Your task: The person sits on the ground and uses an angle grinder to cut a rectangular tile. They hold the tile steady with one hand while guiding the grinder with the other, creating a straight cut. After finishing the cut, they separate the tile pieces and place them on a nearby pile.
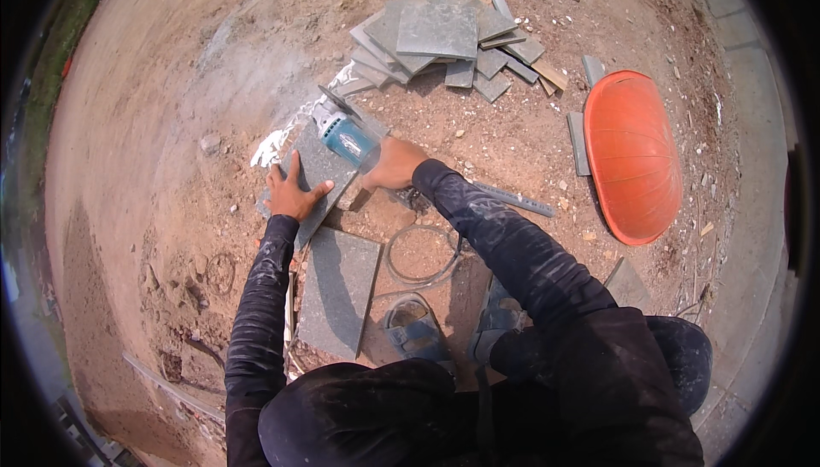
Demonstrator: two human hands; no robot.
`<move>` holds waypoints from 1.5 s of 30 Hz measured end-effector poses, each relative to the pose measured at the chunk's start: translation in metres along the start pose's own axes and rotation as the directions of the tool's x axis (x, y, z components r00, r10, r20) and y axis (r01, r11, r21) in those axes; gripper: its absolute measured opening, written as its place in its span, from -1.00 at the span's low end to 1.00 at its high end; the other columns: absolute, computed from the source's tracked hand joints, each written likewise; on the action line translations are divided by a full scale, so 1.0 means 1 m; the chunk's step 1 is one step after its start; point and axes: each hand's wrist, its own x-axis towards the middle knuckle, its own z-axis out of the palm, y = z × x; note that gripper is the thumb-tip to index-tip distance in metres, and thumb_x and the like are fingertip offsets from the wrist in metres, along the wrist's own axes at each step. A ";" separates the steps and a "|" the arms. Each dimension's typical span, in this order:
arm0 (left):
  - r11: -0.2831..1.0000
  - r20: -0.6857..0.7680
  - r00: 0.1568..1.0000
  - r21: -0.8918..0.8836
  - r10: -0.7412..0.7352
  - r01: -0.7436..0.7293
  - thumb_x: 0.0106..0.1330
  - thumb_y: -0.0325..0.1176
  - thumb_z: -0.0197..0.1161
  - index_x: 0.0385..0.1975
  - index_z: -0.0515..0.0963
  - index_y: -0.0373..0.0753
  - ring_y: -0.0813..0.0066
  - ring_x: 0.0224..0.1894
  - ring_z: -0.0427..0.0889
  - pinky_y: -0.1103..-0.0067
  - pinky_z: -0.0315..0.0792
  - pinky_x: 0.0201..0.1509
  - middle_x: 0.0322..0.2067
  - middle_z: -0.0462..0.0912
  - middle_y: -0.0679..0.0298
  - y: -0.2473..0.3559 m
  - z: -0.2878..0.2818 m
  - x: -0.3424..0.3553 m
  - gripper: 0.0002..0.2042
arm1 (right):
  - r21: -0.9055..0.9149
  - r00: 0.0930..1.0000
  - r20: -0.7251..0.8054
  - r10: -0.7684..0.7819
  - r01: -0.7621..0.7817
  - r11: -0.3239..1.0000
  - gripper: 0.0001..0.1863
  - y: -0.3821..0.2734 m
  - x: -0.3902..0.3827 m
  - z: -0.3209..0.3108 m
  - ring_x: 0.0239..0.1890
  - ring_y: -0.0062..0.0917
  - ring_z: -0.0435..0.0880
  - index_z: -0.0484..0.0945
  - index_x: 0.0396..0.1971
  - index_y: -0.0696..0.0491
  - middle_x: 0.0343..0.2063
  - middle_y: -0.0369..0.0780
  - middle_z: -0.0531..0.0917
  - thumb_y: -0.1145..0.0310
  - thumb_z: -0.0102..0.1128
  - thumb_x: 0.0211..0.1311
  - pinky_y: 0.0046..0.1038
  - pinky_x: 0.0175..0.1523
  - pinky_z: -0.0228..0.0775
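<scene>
My right hand [395, 165] is wrapped round the rear of a teal and grey angle grinder [348, 137]. The grinder's disc [334, 98] stands over the far part of a grey stone tile [318, 162]; whether it touches the stone I cannot tell. With fingers spread, my left hand [295, 194] lies flat on the near part of this tile. White powder [272, 148] lies along the tile's far left side, and pale dust hangs beyond it. Nearer to me, a second grey tile [340, 283] lies on the ground.
A heap of grey tiles [437, 27] and offcuts lies ahead. To the right sits an upturned orange basin [636, 155]. A looped cable [424, 255] and a perforated metal bar [515, 200] lie near my sandalled feet [416, 329]. A concrete kerb [756, 125] runs along the far right.
</scene>
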 end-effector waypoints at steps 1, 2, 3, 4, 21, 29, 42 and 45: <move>1.000 0.001 1.000 0.002 0.000 0.000 -0.18 0.44 0.34 0.42 0.04 0.19 -0.20 0.43 -0.08 -0.31 0.00 0.20 0.38 -0.05 -0.20 0.000 0.000 0.000 0.09 | 0.002 1.000 -0.003 -0.002 0.002 1.000 -0.26 0.000 0.000 0.000 -0.21 -0.14 0.69 0.54 -0.17 0.37 -0.28 0.12 0.66 0.07 0.40 -0.34 -0.35 -0.07 0.50; 1.000 0.002 1.000 0.003 0.002 -0.002 -0.17 0.44 0.34 0.42 0.04 0.19 -0.20 0.43 -0.08 -0.31 0.00 0.20 0.38 -0.05 -0.21 0.000 0.001 0.000 0.09 | 0.015 1.000 -0.002 0.002 -0.002 1.000 -0.26 0.001 0.000 0.001 -0.20 -0.13 0.69 0.56 -0.19 0.36 -0.26 0.13 0.66 0.07 0.41 -0.37 -0.36 -0.06 0.51; 1.000 0.004 1.000 0.005 0.003 -0.003 -0.17 0.44 0.34 0.42 0.04 0.19 -0.20 0.43 -0.08 -0.31 0.00 0.20 0.38 -0.05 -0.21 0.000 0.001 0.000 0.09 | 0.028 1.000 -0.001 0.005 -0.005 1.000 -0.26 0.002 0.000 0.001 -0.18 -0.13 0.69 0.58 -0.21 0.36 -0.24 0.14 0.66 0.07 0.42 -0.41 -0.36 -0.05 0.52; 1.000 0.002 1.000 0.003 0.010 -0.010 -0.17 0.45 0.33 0.42 0.04 0.18 -0.20 0.43 -0.08 -0.31 0.00 0.20 0.38 -0.05 -0.22 0.001 0.002 0.000 0.09 | 0.041 1.000 0.000 0.009 -0.009 0.999 -0.27 0.003 0.000 0.001 -0.17 -0.12 0.69 0.60 -0.23 0.36 -0.22 0.15 0.65 0.07 0.43 -0.44 -0.36 -0.05 0.52; 0.999 -0.023 0.999 0.002 0.037 -0.037 -0.17 0.45 0.33 0.42 0.06 0.16 -0.21 0.41 -0.04 -0.30 0.05 0.18 0.36 -0.02 -0.23 -0.003 0.001 0.000 0.09 | 0.015 1.000 0.007 0.023 -0.023 1.000 -0.23 0.000 -0.008 -0.002 -0.12 -0.11 0.68 0.57 -0.18 0.38 -0.18 0.17 0.64 0.05 0.42 -0.38 -0.34 -0.02 0.52; 0.998 -0.028 0.999 0.045 0.044 -0.042 -0.14 0.41 0.35 0.42 0.08 0.11 -0.27 0.38 0.02 -0.03 0.09 0.30 0.33 0.01 -0.31 0.001 -0.003 -0.002 0.07 | 0.030 1.000 0.001 0.019 -0.019 0.999 -0.23 0.001 -0.010 0.000 -0.12 -0.11 0.68 0.56 -0.17 0.38 -0.18 0.17 0.64 0.04 0.43 -0.35 -0.34 -0.01 0.51; 0.999 -0.028 0.999 0.004 0.040 -0.040 -0.19 0.48 0.31 0.42 0.06 0.18 -0.24 0.41 -0.03 -0.31 0.04 0.18 0.36 -0.01 -0.25 -0.004 0.003 0.000 0.09 | 0.007 1.000 -0.014 0.024 -0.024 1.000 -0.22 0.009 -0.012 0.005 -0.16 -0.16 0.66 0.51 -0.10 0.30 -0.22 0.09 0.65 0.05 0.40 -0.36 -0.36 -0.05 0.49; 0.999 -0.023 0.999 0.018 0.033 -0.032 -0.19 0.48 0.30 0.42 0.06 0.18 -0.24 0.41 -0.03 -0.31 0.04 0.18 0.36 -0.01 -0.25 -0.003 0.002 0.000 0.09 | 0.015 1.000 -0.009 0.025 -0.025 1.000 -0.20 0.009 -0.012 0.006 -0.15 -0.16 0.66 0.50 -0.09 0.31 -0.21 0.09 0.64 0.05 0.40 -0.36 -0.36 -0.05 0.49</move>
